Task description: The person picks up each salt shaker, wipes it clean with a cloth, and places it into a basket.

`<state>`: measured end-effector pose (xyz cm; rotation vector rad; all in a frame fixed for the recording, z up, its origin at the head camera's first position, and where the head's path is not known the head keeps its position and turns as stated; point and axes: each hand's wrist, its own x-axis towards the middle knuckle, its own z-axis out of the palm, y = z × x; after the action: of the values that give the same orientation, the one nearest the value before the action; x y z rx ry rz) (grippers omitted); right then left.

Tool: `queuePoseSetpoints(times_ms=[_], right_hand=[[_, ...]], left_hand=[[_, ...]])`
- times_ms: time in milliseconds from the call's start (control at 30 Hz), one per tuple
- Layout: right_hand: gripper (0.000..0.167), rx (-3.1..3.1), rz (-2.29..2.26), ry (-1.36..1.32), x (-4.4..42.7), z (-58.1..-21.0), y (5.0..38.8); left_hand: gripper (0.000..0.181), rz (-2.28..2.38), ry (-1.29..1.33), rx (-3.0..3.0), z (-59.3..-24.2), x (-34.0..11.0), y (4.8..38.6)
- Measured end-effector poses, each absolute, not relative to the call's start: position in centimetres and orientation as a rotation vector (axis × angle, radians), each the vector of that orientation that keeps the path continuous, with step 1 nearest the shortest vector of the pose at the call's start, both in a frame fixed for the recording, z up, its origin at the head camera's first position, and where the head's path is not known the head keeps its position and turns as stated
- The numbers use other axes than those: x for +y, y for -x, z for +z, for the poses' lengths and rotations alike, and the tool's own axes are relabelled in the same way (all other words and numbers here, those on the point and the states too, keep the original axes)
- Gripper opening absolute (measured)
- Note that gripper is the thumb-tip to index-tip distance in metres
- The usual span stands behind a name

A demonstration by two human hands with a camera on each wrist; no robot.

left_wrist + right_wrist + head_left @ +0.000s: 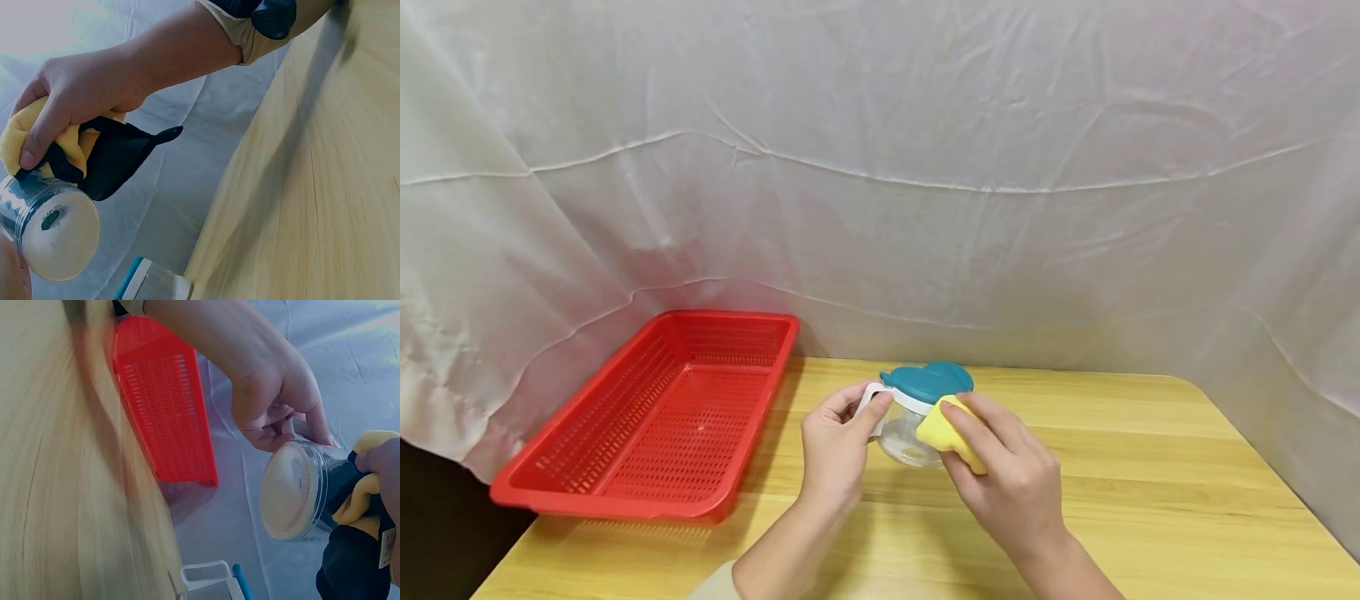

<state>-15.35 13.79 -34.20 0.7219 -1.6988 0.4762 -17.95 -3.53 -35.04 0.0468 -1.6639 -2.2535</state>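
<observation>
My left hand holds a clear glass jar by its white handle. The jar has a teal lid with a white ring below it, and its round base faces both wrist cameras. My right hand pinches a folded cloth against the jar's side. Yellow on one face and dark on the other, the cloth hangs down with a white tag in the right wrist view. Only a sliver of the left hand enters the left wrist view.
A red slotted plastic basket stands on the left of the wooden table. A second jar with a teal lid and white handle sits on the table, partly cropped in both wrist views. Pale cloth hangs behind.
</observation>
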Motion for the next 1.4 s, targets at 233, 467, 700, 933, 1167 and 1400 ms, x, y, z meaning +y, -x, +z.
queuePoseSetpoints(times_ms=[233, 467, 700, 933, 1167, 1400], right_hand=[[0.027, -1.668, 0.437, -0.811, 13.1, -34.4, 15.3], [0.025, -1.678, 0.494, -0.867, 12.9, -34.5, 15.2], [0.030, -1.677, 0.714, -0.802, 13.7, -34.2, 15.3], [0.033, -1.647, 0.854, -0.771, 14.4, -33.7, 15.3], [0.031, -1.613, 1.018, -0.743, 14.9, -33.2, 15.1], [0.030, -1.627, 1.095, -0.794, 15.0, -33.2, 15.3]], left_hand=[[0.030, -2.281, -0.138, -1.628, -35.1, -3.9, 18.2], [0.014, -2.478, -0.180, -1.459, -34.5, -4.9, 19.0], [0.011, -2.657, -0.081, -1.422, -34.3, -5.2, 19.1], [0.020, -2.739, 0.056, -1.464, -34.6, -5.2, 19.1], [0.022, -2.829, 0.165, -1.475, -34.6, -5.3, 18.9], [0.025, -2.868, 0.209, -1.389, -34.3, -5.7, 19.0]])
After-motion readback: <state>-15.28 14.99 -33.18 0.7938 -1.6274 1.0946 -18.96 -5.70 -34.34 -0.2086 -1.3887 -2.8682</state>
